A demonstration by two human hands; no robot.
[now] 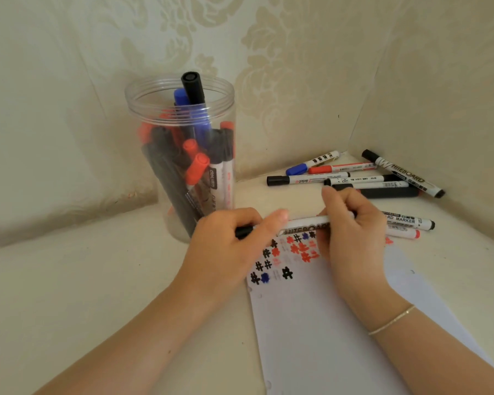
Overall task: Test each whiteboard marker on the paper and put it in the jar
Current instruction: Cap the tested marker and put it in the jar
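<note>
I hold a white-barrelled whiteboard marker with a black cap (303,223) level between both hands, just above the top edge of the paper. My left hand (234,240) curls around the capped end, with the black cap poking out past my knuckles and my thumb stretched along the barrel. My right hand (351,223) wraps its fingers over the other end of the barrel, so that end is hidden.

The white punched sheet of paper (340,323) lies flat on the cream counter (83,280), directly below the marker. Its top part carries rows of small black, red and blue hash-shaped test marks (280,258), partly covered by my hands.

The clear round plastic jar (183,143) stands upright beyond the paper's top left corner, lidless and crowded with red, black and blue markers; a black-capped one and a blue-capped one lean up to its rim.

Beyond the paper's top right corner, against the patterned wall, a loose heap of whiteboard markers (354,178) lies on the counter. Two more white markers (408,223) lie side by side just off the paper's right edge, behind my right hand.
</note>
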